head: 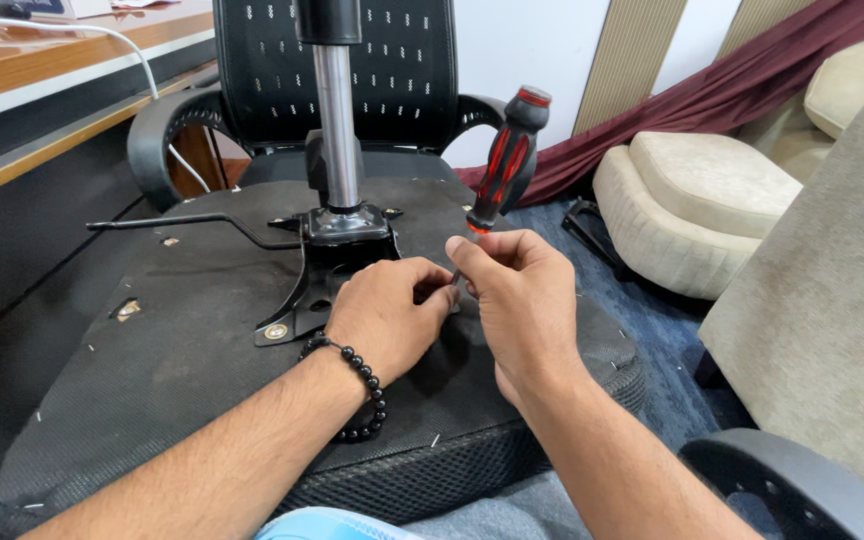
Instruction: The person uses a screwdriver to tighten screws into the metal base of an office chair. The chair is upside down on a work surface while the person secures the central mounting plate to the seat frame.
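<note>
An office chair seat (182, 400) lies upside down in front of me, its black underside up. A black metal mechanism plate (297, 305) with a chrome gas cylinder (336, 130) stands bolted at its middle. My right hand (517, 300) pinches the shaft of a red and black screwdriver (507, 160), whose handle points up and away. My left hand (387, 315), with a black bead bracelet (362, 385) on the wrist, rests on the seat by the plate's right edge, fingers curled near the screwdriver tip. The tip itself is hidden by my fingers.
A thin black lever (172, 222) sticks out left from the mechanism. A second black office chair (342, 70) stands behind. A wooden desk (42, 90) runs along the left. Cream upholstered seats (692, 200) and a maroon cloth (732, 80) fill the right side.
</note>
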